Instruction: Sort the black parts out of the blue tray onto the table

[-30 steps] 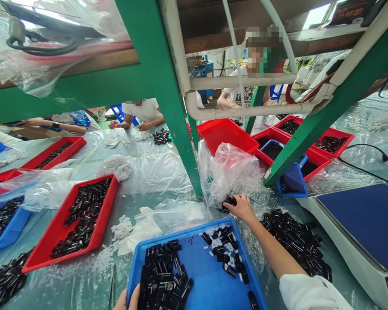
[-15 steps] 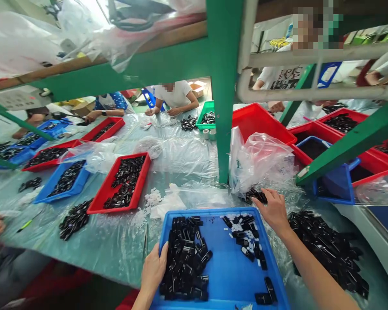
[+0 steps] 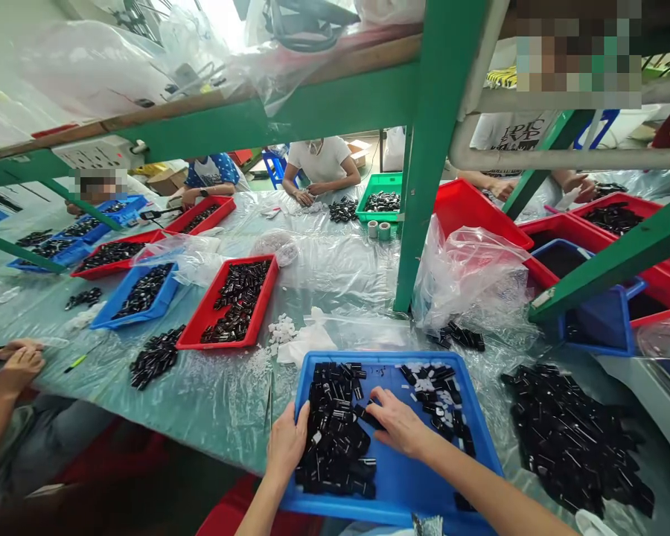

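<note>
My left hand rests against the left side of a heap of small black oblong parts in a blue plastic tray. My right hand reaches over the tray, its fingertips touching black parts at the heap's right edge. Neither hand visibly holds anything. More black parts mixed with white bits lie in the tray's upper right corner. A small group of black parts sits on the plastic sheeting beyond the tray.
A large black heap lies right of the tray. A red tray, a clear plastic bag and a green steel frame leg stand ahead. Several trays of parts line the table, with co-workers' hands at left.
My right hand has moved from the black parts beside the plastic bag into the blue tray. My left hand has shifted up against the heap, and the view has tilted.
</note>
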A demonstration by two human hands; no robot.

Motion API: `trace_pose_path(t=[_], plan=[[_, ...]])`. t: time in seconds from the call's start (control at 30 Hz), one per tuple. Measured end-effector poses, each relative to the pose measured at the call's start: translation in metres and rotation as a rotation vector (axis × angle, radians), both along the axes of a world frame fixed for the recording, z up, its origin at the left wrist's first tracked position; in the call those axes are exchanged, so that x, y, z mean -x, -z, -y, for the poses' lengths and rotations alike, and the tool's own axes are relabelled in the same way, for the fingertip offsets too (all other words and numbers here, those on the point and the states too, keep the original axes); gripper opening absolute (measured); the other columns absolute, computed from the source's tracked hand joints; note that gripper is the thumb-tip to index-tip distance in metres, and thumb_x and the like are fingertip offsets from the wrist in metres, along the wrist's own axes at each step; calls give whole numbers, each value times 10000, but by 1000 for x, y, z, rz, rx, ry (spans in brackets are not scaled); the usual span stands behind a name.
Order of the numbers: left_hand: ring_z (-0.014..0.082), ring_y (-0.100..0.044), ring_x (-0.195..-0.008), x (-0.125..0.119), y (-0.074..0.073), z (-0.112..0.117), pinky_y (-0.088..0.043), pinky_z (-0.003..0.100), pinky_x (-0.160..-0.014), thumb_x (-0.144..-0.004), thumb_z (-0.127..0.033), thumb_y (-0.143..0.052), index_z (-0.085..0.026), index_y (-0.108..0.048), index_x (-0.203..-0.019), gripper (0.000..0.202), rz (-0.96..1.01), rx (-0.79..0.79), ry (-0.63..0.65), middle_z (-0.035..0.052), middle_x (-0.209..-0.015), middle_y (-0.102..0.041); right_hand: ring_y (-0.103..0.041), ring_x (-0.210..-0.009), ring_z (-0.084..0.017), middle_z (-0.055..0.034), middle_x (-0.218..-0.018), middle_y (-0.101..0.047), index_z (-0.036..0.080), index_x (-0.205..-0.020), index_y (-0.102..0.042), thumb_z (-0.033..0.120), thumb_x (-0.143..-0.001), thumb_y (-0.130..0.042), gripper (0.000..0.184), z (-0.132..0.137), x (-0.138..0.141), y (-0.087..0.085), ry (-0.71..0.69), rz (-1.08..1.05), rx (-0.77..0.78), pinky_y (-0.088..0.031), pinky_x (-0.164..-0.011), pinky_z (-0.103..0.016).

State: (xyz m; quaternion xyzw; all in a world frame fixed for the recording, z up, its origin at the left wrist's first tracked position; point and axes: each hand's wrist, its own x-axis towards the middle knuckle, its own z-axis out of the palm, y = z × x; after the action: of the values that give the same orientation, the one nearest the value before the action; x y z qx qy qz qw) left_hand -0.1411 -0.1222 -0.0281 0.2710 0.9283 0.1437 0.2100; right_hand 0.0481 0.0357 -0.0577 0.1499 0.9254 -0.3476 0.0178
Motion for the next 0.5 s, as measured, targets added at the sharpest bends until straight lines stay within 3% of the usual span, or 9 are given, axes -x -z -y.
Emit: trace_pose_path(t=[0.17, 0.3, 0.4, 0.5], plan=[[266, -640, -787, 5, 5, 0, -423, 308, -651, -849, -470, -310, -230, -497, -759, 317, -11, 6, -2, 90, -755, -673, -562, -891, -200, -108, -1027, -521, 131, -907, -621, -33, -639, -509, 334, 1, -12, 6, 141, -126, 94, -509, -768, -315], [275, -645, -810, 10, 8, -1, -438, 316, -669, -830, -490, -325, -237, -525, -765, 329, 9, -31, -7, 84, -776, -690, -582, -745, -163, -73, -897, -563, 145, -838, -669, 2, -614, -522, 304, -14, -18, -5, 355, -228, 295, -523, -645, -277], [280, -643, -816, 11, 8, -1, -442, 325, -696, -822, -498, -323, -238, -525, -766, 333, 31, -45, -13, 83, -784, -694, -596, -721, -154, -64, -943, -592, 191, -853, -686, 139, -675, -542, 235, -52, -33, -19, 557, -356, 403, -521, -551, -253], [284, -640, -819, 9, 7, -2, -435, 325, -693, -822, -497, -315, -236, -516, -756, 335, 31, -30, -9, 86, -766, -688, -609, -761, -173, -69, -969, -617, 196, -849, -694, 331, -679, -575, 248, -107, -55, -19, 907, -447, 233, -540, -640, -293]])
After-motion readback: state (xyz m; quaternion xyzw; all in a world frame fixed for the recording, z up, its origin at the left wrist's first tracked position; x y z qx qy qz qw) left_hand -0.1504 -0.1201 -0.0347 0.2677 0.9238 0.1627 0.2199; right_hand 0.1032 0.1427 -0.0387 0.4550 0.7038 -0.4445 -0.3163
